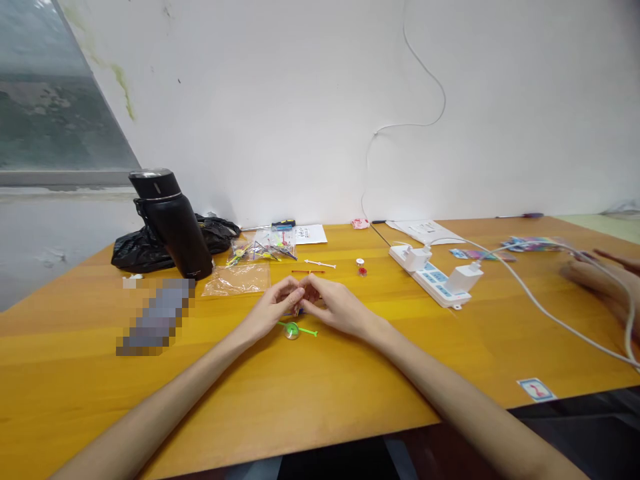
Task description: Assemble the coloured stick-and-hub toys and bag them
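My left hand (273,308) and my right hand (336,305) meet fingertip to fingertip over the orange table (320,400), both pinched on a small multi-coloured plastic piece (298,311) that is mostly hidden between them. Just in front of the hands lies a clear round part on a green stick (295,329). Beyond the hands lie an orange-red stick (308,271), a white stick (320,265), a small white round piece (360,261) and a red one (363,271).
A black flask (173,223) and black bag (140,248) stand back left, beside plastic bags of small parts (263,250) and an empty bag (237,280). A white power strip (433,277) with chargers and cables runs right. Another person's hand (597,280) rests at the far right.
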Available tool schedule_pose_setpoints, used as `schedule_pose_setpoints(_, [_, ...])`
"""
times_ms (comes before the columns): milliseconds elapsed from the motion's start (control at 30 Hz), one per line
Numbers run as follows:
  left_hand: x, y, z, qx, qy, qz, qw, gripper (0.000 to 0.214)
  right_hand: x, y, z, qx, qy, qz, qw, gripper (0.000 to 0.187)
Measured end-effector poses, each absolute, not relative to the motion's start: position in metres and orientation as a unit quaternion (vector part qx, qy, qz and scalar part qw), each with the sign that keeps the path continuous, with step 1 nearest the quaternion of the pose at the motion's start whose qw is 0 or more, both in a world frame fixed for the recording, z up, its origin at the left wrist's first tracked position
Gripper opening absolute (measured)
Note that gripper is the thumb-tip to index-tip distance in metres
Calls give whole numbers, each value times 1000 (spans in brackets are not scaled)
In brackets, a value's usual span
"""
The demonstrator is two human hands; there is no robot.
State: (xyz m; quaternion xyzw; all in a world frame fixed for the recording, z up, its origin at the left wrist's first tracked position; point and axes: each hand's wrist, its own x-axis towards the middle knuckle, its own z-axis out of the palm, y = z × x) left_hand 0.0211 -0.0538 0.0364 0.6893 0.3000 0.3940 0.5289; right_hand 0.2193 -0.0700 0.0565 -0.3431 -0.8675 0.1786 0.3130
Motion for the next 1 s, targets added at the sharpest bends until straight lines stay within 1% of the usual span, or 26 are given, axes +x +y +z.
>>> schedule_pose_setpoints(133, [18,-52,37,715,315,380,495,32,218,-69,52,-358,-871,149,303,11])
schedule_pose_setpoints(267, [19,-55,38,716,326,371,494,34,215,-70,50,-373,-877,93,289,16])
schedule_pose_setpoints(400, [23,-62,40,732,338,369,463,34,212,-70,47,-371,-884,54,278,22])
schedule_pose_setpoints(567, [22,-63,41,738,343,365,451,33,221,-62,46,-383,-875,58,288,11])
schedule_pose_setpoints(633, [20,-58,38,721,348,379,464,31,227,-58,47,-390,-865,86,304,12])
schedule_pose_setpoints(700, [19,-52,33,677,348,403,508,29,232,-54,48,-388,-857,116,319,18])
schedule_pose_setpoints(800, [19,-44,28,604,354,420,577,26,234,-52,46,-376,-859,146,315,26])
schedule_pose_setpoints(933, [20,-44,27,582,362,429,588,21,230,-53,41,-354,-875,150,295,32])
schedule_pose_setpoints(1000, [20,-46,29,599,346,422,586,22,228,-54,39,-354,-874,156,294,34])
